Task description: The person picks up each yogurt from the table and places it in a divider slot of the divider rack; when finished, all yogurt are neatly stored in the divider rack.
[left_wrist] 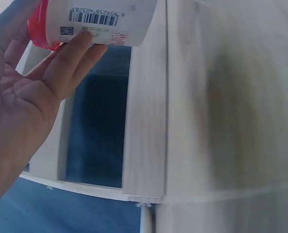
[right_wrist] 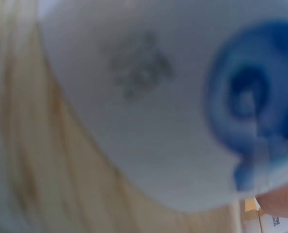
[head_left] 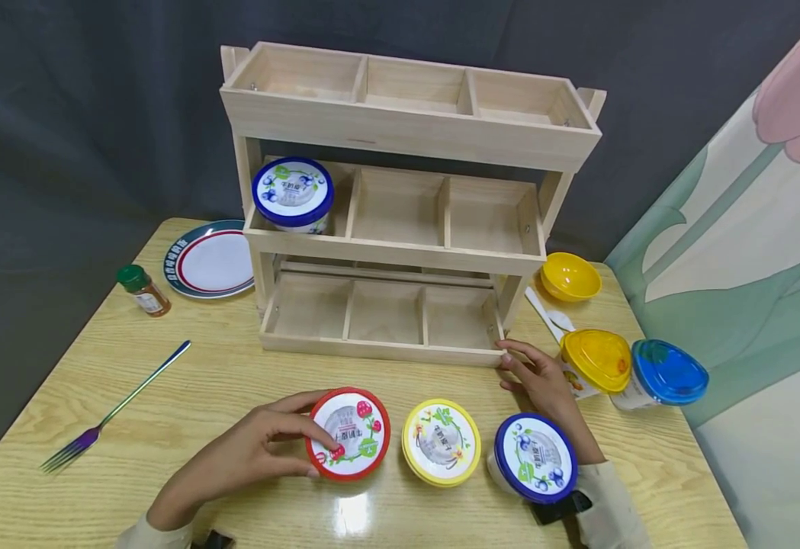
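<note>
My left hand (head_left: pixel 269 435) grips a red-lidded tub (head_left: pixel 350 433) with a strawberry print, thumb and fingers round its left side. In the left wrist view the fingers lie against the white wall of this tub (left_wrist: pixel 93 24). My right hand (head_left: pixel 544 385) touches the lower right corner of a three-tier wooden rack (head_left: pixel 386 349) with its fingertips. A yellow-lidded tub (head_left: pixel 442 442) stands between the hands. Over the right wrist, a blue-lidded tub (head_left: pixel 535 457) with a blueberry print partly hides the arm; its side, blurred, fills most of the right wrist view.
Another blue-lidded tub (head_left: pixel 294 192) sits in the middle tier's left compartment. A plate (head_left: pixel 217 261), spice jar (head_left: pixel 144 291) and fork (head_left: pixel 117 408) lie left. On the right are a yellow bowl (head_left: pixel 570 277), white spoons (head_left: pixel 544 313), and yellow (head_left: pixel 595 362) and blue (head_left: pixel 667 374) cups.
</note>
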A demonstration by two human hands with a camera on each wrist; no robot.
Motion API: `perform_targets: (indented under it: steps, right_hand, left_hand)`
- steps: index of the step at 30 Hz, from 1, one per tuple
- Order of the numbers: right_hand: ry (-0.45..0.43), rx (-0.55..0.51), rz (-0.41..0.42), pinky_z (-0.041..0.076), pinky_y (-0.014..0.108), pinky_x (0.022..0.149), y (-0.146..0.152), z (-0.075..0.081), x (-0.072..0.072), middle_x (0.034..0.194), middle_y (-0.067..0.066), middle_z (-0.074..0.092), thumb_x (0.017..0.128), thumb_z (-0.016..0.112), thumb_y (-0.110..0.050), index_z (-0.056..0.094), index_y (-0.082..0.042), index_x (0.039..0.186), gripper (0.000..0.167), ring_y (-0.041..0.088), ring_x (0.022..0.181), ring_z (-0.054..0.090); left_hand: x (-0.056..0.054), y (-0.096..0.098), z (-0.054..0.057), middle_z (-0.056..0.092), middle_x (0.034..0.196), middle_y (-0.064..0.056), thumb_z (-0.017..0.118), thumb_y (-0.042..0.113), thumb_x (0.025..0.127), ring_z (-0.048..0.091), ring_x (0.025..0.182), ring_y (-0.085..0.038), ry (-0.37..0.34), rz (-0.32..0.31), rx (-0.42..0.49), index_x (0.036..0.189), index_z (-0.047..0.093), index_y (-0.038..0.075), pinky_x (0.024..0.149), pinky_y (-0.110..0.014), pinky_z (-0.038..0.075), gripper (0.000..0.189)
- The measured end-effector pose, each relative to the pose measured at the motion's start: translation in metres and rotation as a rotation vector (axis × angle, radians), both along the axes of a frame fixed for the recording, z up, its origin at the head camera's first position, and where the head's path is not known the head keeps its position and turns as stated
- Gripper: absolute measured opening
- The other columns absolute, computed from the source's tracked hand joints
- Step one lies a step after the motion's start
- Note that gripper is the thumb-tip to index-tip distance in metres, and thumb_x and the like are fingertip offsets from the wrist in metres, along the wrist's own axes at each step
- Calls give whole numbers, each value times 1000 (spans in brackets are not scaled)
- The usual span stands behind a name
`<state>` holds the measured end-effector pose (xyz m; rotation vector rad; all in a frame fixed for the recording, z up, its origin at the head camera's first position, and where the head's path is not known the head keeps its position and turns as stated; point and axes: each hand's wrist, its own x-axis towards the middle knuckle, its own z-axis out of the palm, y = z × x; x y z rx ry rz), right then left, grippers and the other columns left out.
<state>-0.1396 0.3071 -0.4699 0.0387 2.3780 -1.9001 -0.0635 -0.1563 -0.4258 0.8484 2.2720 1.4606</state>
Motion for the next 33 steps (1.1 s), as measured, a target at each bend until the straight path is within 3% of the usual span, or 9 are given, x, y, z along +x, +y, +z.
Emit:
perform_targets:
  steps: [9,13,17,25,33]
  right_hand:
    - [7,-6,3,65,26,83,1,0,1,126,-11,67,114,60,-17,59,6,148,41,7,106,71]
    - [13,-5,3,65,26,82,1,1,1,120,-15,69,114,59,-16,59,7,147,41,8,106,71]
    - [21,0,6,66,26,82,1,0,1,124,-14,68,114,60,-17,59,7,147,41,8,106,71]
    - [22,-17,-6,65,26,82,3,-1,0,131,-12,66,114,59,-17,59,7,147,41,7,106,71]
    - [32,5,-2,66,27,83,2,-2,1,147,14,60,114,58,-15,60,6,147,39,7,105,70]
  left_hand:
    - [0,9,30,55,160,-7,84,38,94,54,143,-30,186,24,-30,116,82,37,113,-34,52,22]
    - [0,13,43,54,161,-6,86,32,94,53,145,-30,217,2,-31,116,82,38,114,-36,53,23]
    - [-2,14,54,54,162,-5,86,31,94,53,145,-31,237,11,-52,116,82,39,115,-38,52,23]
    - [-21,22,63,53,163,-5,90,24,90,55,144,-33,276,41,-4,115,84,37,110,-37,56,29]
    - [-40,28,84,49,166,-9,92,8,86,54,143,-36,352,39,49,116,84,27,106,-31,58,36]
